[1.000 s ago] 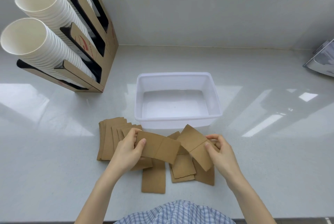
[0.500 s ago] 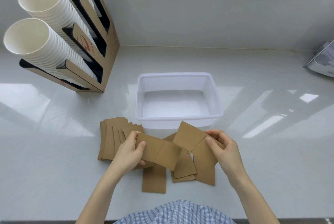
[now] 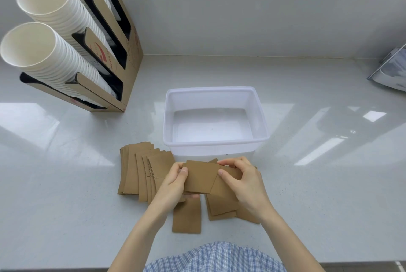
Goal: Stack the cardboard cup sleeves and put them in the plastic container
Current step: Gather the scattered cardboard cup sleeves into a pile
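Note:
A white translucent plastic container point(image 3: 214, 142) stands empty in the middle of the counter. Just in front of it, my left hand point(image 3: 172, 186) and my right hand point(image 3: 243, 180) hold brown cardboard cup sleeves point(image 3: 201, 176) together, one overlapping the other, a little above the counter. A fanned pile of flat sleeves point(image 3: 137, 168) lies to the left of my hands. Several loose sleeves point(image 3: 186, 216) lie scattered under and below my hands, some partly hidden by them.
A cardboard cup dispenser point(image 3: 123, 56) holding long rows of white paper cups point(image 3: 50, 52) stands at the back left. A grey object point(image 3: 393, 72) sits at the right edge. The wall runs behind the counter; its front edge is near my shirt.
My hands have come together: the sleeve in my right hand now overlaps the sleeve in my left hand, where a second ago they were held apart.

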